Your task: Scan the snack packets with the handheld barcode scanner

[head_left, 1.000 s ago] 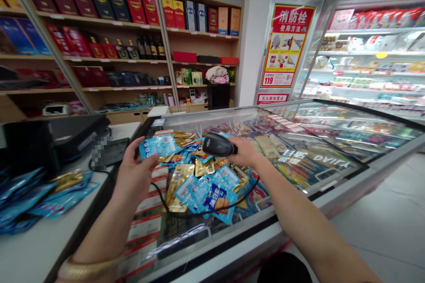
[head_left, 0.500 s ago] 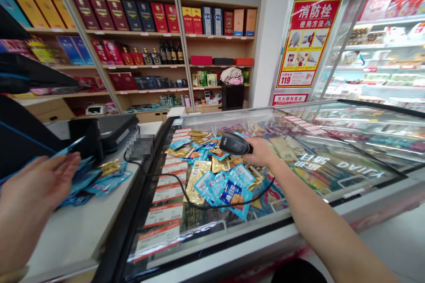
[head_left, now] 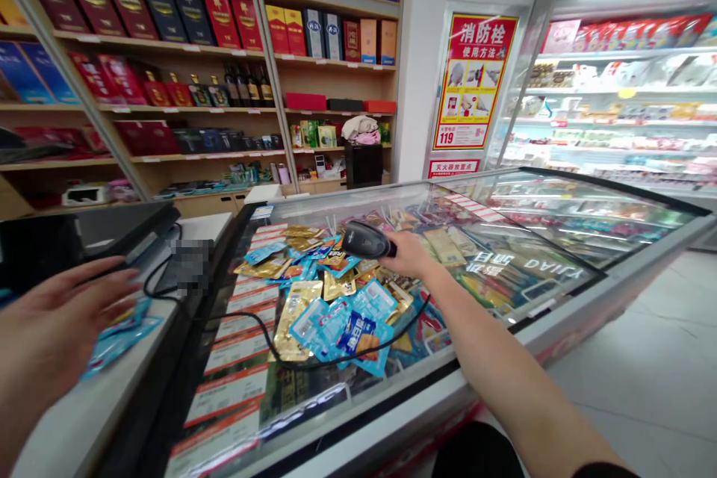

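Observation:
My right hand [head_left: 408,254] grips a black barcode scanner [head_left: 364,240], held over the glass top of a chest freezer. Beneath and in front of it lies a loose heap of blue and gold snack packets [head_left: 364,336]. The scanner's black cord [head_left: 266,328] loops across them. On the left, my left hand [head_left: 72,321] is open, fingers stretched out and slightly blurred, with no packet visible in it. Just below and beside its fingers, more blue snack packets [head_left: 115,347] rest on the white counter, partly hidden by the hand.
The chest freezer [head_left: 493,351] runs off to the right, with price labels [head_left: 238,355] along its left side. Dark equipment [head_left: 123,231] stands on the counter [head_left: 84,426]. Shelves of boxed bottles [head_left: 184,78] line the back; a lit refrigerated display [head_left: 621,112] is at the right.
The view has swung right, shifting the scene leftward. My left hand has let go of the blue packet and is over the counter packets. My right hand still holds the scanner.

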`<state>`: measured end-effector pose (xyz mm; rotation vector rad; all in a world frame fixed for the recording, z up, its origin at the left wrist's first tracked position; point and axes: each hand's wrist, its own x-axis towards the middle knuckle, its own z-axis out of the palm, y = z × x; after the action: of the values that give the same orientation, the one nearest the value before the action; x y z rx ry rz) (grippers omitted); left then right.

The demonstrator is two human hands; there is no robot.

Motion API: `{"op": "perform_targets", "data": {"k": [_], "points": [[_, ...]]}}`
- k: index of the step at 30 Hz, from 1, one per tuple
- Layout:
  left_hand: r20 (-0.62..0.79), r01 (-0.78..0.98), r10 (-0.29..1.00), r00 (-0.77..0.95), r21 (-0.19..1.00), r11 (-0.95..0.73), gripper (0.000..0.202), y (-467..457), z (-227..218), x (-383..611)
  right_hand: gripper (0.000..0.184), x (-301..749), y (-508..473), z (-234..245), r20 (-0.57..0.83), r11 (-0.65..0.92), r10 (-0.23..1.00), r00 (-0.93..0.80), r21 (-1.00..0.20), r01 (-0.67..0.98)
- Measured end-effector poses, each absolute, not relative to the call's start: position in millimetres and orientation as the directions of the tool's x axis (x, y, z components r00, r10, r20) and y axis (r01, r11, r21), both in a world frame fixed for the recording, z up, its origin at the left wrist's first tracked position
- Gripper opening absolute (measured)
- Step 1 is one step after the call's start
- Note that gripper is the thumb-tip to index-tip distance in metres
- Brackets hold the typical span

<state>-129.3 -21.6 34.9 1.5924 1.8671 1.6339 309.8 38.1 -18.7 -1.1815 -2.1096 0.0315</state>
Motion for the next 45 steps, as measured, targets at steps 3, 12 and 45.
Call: {"op": "perform_targets", "data": {"k": [3,12,45], "points": [[0.269,0.539,0.938,-0.22,0.835,-0.113,0.056,-34,37,-63,0.026,310,38,-18,0.569,0.581,0.756,-0.324,-0.355,0.732],[0.172,0.771,0.912,0.373,0.489,-0.408,0.043,-41,-3,52,0.024,312,43,-20,0.52,0.521,0.797,-0.308,-0.335,0.785],[0.445,0.642,0.887,-0.125,0.718,-0.269,0.036,-19,1,36,0.021,309,36,-13,0.591,0.589,0.735,-0.334,-0.311,0.746]]}}
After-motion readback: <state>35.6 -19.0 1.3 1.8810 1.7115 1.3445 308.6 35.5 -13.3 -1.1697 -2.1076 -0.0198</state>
